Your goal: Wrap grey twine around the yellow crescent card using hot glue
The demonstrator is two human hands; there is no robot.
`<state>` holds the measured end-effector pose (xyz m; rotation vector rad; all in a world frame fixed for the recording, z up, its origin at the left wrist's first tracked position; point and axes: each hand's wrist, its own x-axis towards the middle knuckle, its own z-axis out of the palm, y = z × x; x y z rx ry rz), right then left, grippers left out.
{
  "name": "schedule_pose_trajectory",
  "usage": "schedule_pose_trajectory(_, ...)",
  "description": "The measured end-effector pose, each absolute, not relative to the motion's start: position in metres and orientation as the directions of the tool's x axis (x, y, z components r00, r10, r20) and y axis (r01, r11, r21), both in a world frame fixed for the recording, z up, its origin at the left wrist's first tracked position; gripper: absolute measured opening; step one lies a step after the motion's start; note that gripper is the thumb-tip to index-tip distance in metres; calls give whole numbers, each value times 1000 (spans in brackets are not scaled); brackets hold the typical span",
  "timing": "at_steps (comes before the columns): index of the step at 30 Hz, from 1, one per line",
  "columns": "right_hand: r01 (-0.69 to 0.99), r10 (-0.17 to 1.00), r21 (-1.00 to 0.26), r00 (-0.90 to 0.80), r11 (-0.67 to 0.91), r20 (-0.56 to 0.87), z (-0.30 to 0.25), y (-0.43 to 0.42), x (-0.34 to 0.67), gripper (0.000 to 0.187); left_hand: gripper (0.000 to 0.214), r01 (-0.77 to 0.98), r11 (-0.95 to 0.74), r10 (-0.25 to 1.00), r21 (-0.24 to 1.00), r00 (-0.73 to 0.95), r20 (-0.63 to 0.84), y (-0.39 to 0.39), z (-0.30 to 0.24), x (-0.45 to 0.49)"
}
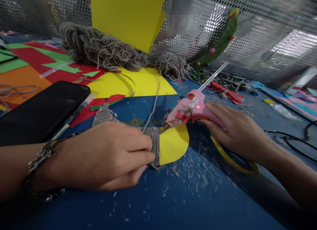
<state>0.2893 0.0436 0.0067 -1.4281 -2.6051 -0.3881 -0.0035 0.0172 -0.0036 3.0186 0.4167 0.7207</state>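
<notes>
My left hand [109,155] is closed on a yellow paper cone [173,144] partly wound with grey yarn [155,140], fingers pinching the yarn-covered part. My right hand [235,131] grips a pink hot glue gun [190,109]; its nozzle touches the cone where the yarn ends. A clear glue stick [214,76] sticks out of the gun's back. One strand of yarn runs from the cone up to the skeins at the back.
Grey yarn skeins [99,50] lie at the back before a yellow card [128,15] and a perforated metal screen. A black phone [42,111] and a pen [74,116] lie at left on coloured paper sheets. Yellow-handled scissors [232,160] lie under my right hand. Scraps litter the blue table.
</notes>
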Motion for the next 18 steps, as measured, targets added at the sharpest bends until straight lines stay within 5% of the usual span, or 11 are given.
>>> schedule_pose_trajectory(18,783,750,174,-622,597,225,7,42,292,26,32,264,-961,271,77,860,433,15,-4,-5)
